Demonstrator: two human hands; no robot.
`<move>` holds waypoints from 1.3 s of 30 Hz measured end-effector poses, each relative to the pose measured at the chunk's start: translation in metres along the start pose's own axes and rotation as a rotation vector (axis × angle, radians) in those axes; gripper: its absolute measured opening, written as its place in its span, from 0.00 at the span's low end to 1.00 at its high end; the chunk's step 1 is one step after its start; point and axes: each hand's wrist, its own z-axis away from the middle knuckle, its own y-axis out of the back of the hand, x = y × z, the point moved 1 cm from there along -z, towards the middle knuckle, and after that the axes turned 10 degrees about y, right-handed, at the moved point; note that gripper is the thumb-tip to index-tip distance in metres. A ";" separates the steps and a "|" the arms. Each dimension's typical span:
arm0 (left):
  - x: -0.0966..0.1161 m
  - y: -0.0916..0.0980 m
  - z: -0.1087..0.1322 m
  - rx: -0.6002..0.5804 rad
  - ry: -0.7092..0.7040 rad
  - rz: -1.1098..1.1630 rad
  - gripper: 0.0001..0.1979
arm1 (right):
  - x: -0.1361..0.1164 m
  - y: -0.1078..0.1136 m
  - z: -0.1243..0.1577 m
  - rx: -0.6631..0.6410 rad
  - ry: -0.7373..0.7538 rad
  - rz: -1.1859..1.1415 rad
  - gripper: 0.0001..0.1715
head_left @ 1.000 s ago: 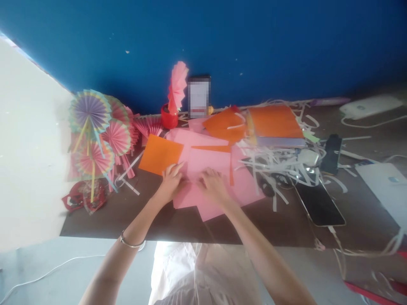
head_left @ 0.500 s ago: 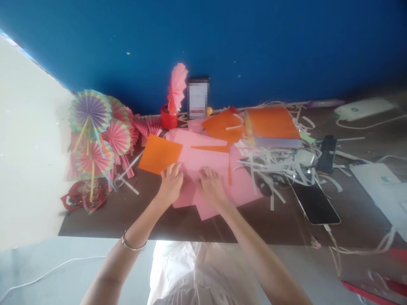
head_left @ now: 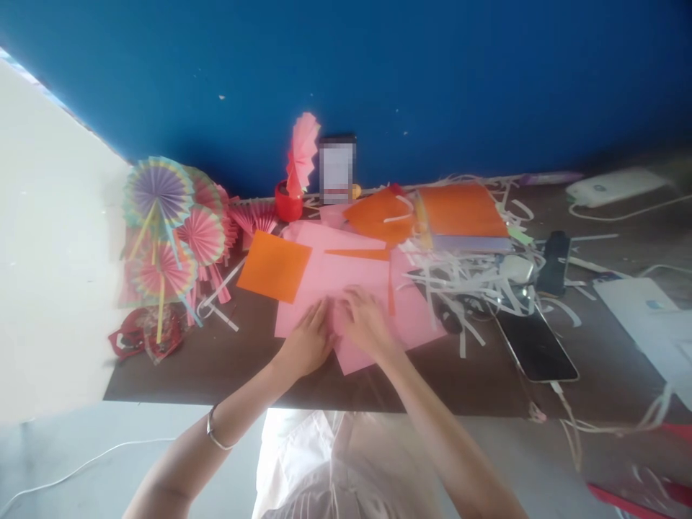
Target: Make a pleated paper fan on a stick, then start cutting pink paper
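Pink paper [head_left: 357,277] lies in overlapping sheets in front of me. My left hand [head_left: 309,340] rests near its front edge, fingers together and bent down onto a pink sheet. Close beside it, my right hand [head_left: 367,321] has its fingers curled on the same pink paper. The fingertips of both hands almost meet, and blur hides the paper's edge between them. An orange sheet [head_left: 274,265] lies to the upper left of my left hand. Thin orange strips [head_left: 360,254] cross the pink sheets beyond my right hand.
Folded paper fans [head_left: 159,191] stand at the left, with a red pot [head_left: 288,202] behind. White paper strips [head_left: 448,274] are heaped at the right, near orange sheets [head_left: 459,209]. A phone [head_left: 538,346] with a cable lies near the front right.
My left hand has moved right and toward me, off the orange sheet's corner and close to my right hand. More pink paper shows at the left. My right hand has barely shifted.
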 end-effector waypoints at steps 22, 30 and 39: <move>-0.005 0.007 0.004 0.008 0.009 0.039 0.28 | 0.001 0.027 0.075 0.026 -0.054 0.335 0.18; -0.017 0.011 0.013 0.088 0.167 -0.051 0.25 | 0.013 0.017 0.082 0.104 -0.071 0.225 0.20; -0.024 0.010 0.015 0.131 0.201 -0.018 0.27 | 0.021 0.015 0.086 0.168 -0.082 0.212 0.21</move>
